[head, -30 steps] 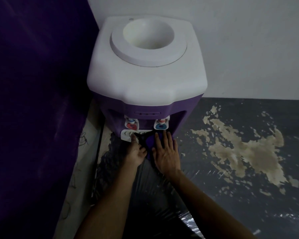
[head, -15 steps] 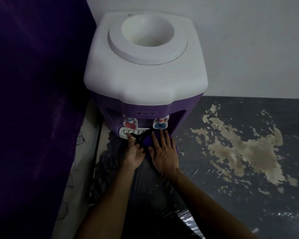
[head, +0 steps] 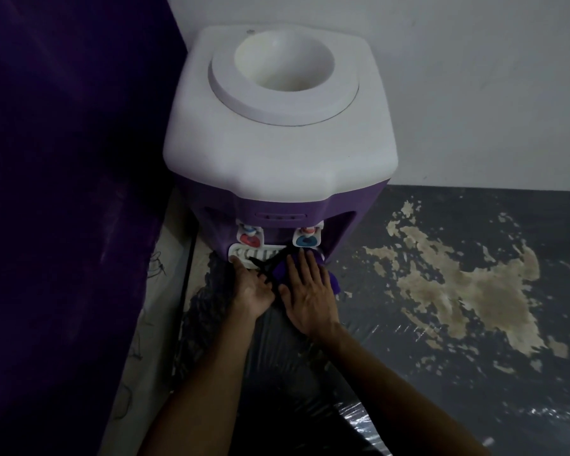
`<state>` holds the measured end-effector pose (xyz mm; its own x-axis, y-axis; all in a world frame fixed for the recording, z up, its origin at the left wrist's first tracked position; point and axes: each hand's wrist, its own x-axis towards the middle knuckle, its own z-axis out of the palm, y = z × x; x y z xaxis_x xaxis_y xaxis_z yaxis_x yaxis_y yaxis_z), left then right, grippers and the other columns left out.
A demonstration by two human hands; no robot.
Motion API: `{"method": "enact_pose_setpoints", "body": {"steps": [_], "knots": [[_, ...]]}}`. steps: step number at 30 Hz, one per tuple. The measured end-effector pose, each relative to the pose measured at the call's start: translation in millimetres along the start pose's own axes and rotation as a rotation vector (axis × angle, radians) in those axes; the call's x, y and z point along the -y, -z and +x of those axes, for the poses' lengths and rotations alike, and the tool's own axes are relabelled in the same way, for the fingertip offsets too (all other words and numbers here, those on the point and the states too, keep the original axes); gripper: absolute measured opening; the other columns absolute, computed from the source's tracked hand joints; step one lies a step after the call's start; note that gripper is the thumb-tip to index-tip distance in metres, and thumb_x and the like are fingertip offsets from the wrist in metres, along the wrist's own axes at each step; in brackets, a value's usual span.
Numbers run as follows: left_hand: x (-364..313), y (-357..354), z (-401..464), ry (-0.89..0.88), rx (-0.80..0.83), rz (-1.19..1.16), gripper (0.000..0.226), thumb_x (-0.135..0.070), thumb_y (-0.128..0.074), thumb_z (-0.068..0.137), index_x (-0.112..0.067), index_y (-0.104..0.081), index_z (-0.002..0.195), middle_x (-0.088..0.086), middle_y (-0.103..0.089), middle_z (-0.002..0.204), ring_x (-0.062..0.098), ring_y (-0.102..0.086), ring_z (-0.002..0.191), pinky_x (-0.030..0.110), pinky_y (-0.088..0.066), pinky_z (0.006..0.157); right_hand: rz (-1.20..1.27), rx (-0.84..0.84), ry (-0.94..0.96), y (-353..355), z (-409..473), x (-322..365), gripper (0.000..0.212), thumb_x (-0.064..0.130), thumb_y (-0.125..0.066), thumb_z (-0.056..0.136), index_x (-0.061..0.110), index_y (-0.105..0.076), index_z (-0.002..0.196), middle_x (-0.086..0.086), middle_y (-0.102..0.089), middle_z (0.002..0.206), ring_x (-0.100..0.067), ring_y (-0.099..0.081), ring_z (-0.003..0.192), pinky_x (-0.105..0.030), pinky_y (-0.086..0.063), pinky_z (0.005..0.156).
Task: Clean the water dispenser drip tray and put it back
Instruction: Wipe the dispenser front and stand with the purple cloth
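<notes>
Drip tray [head: 255,255] sits under the taps [head: 278,238], before the dispenser [head: 280,153].

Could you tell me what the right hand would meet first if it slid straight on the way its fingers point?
Probably the blue tap: the right hand, flat on the purple cloth, points its fingertips just below it, though depth is unclear.

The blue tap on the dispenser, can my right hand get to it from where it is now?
Probably yes. The right hand lies flat on a purple cloth just below the blue tap, fingertips nearly under it, and nothing stands between them. It would have to lift off the cloth first.
</notes>
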<state>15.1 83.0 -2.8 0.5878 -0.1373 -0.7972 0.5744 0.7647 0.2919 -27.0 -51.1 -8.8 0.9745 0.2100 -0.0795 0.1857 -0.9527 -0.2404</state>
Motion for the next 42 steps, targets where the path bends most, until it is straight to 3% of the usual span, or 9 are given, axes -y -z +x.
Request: {"method": "enact_pose_setpoints", "body": {"steps": [6, 11, 18, 21, 25, 28, 32, 35, 42], "knots": [[-1.7, -1.9, -0.3, 0.014, -0.009, 0.027, 0.102, -0.088, -0.016, 0.076, -0.017, -0.039, 0.146, 0.010, -0.040, 0.151, 0.029, -0.037, 0.138, 0.041, -0.024, 0.114, -0.082, -0.018, -0.073, 4.6, -12.3, -16.5, 0.063, 0.047, -0.029, 0.101, 0.009, -0.037, 0.152, -0.018, -0.036, 0.156, -0.033, -0.033, 0.146, -0.053, -0.035, 0.114], [-0.6, -3.3, -2.8, -0.020, -0.013, 0.023, 0.093, -0.084, -0.015, 0.080, -0.018, -0.046, 0.139, 0.012, -0.049, 0.144, 0.031, -0.047, 0.129, 0.043, -0.035, 0.110, -0.013, 0.008, -0.155, 7.0, 5.8, 5.3, 0.071, 0.052, -0.029, 0.100, 0.007, -0.027, 0.155, -0.023, -0.027, 0.159, -0.038, -0.025, 0.148, -0.049, -0.023, 0.119], [-2.0, -1.9, -3.0, -0.016, -0.025, 0.028, 0.099, -0.085, -0.019, 0.078, -0.011, -0.048, 0.138, 0.013, -0.054, 0.138, 0.029, -0.052, 0.125, 0.040, -0.040, 0.108, 0.021, 0.073, -0.105, 6.4, 2.6, 4.1, 0.074, 0.066, -0.019, 0.097, 0.028, -0.004, 0.159, -0.019, -0.004, 0.165, -0.036, -0.003, 0.153, -0.050, -0.005, 0.122], [-2.4, -1.0, -0.8, -0.019, -0.029, 0.020, 0.101, -0.086, -0.020, 0.077, -0.011, -0.048, 0.139, 0.012, -0.055, 0.137, 0.028, -0.053, 0.124, 0.041, -0.040, 0.108, 0.029, 0.056, -0.077, 5.8, 1.2, 3.3, 0.074, 0.064, -0.020, 0.098, 0.023, -0.008, 0.159, -0.016, -0.004, 0.165, -0.033, -0.001, 0.153, -0.047, -0.003, 0.122], [-0.9, 0.0, 1.1, -0.016, -0.036, 0.051, 0.100, -0.087, -0.017, 0.077, -0.015, -0.047, 0.139, 0.011, -0.051, 0.141, 0.029, -0.048, 0.128, 0.045, -0.029, 0.115, -0.045, 0.005, -0.046, 5.0, -2.1, -12.8, 0.072, 0.059, -0.021, 0.099, 0.016, -0.023, 0.157, -0.014, -0.022, 0.163, -0.029, -0.015, 0.152, -0.047, -0.006, 0.122], [-0.8, -1.0, -0.9, -0.025, -0.020, 0.047, 0.095, -0.084, -0.019, 0.080, -0.015, -0.047, 0.139, 0.011, -0.050, 0.142, 0.030, -0.049, 0.127, 0.042, -0.032, 0.113, -0.015, -0.013, -0.087, 4.9, 1.2, -6.7, 0.070, 0.056, -0.022, 0.101, 0.014, -0.026, 0.156, -0.015, -0.024, 0.162, -0.030, -0.017, 0.152, -0.046, -0.004, 0.121], [3.6, -6.9, -6.8, -0.103, -0.091, 0.162, 0.083, -0.069, -0.022, 0.092, -0.008, -0.033, 0.147, 0.013, -0.046, 0.143, 0.030, -0.044, 0.134, 0.036, -0.040, 0.100, -0.002, -0.011, -0.077, 1.4, 1.5, -5.1, 0.068, 0.054, -0.023, 0.101, 0.016, -0.020, 0.158, -0.015, -0.020, 0.163, -0.031, -0.013, 0.152, -0.048, -0.006, 0.121], [4.9, -4.0, -3.8, -0.234, -0.208, 0.244, 0.069, -0.056, -0.036, 0.096, -0.007, -0.038, 0.145, 0.014, -0.052, 0.137, 0.033, -0.051, 0.127, 0.034, -0.047, 0.089, -0.020, -0.011, -0.054, 0.1, 0.9, -10.3, 0.067, 0.053, -0.025, 0.102, 0.019, -0.018, 0.158, -0.015, -0.020, 0.164, -0.031, -0.013, 0.152, -0.047, -0.002, 0.121], [-7.1, 15.3, 1.5, -0.317, -0.139, 0.293, 0.047, -0.026, -0.055, 0.097, -0.003, -0.047, 0.137, 0.025, -0.045, 0.142, 0.037, -0.050, 0.126, 0.035, -0.047, 0.093, -0.003, 0.008, -0.062, -6.5, 0.8, -0.4, 0.069, 0.054, -0.027, 0.101, 0.018, -0.015, 0.159, -0.017, -0.014, 0.164, -0.033, -0.008, 0.153, -0.049, -0.008, 0.123]]}}
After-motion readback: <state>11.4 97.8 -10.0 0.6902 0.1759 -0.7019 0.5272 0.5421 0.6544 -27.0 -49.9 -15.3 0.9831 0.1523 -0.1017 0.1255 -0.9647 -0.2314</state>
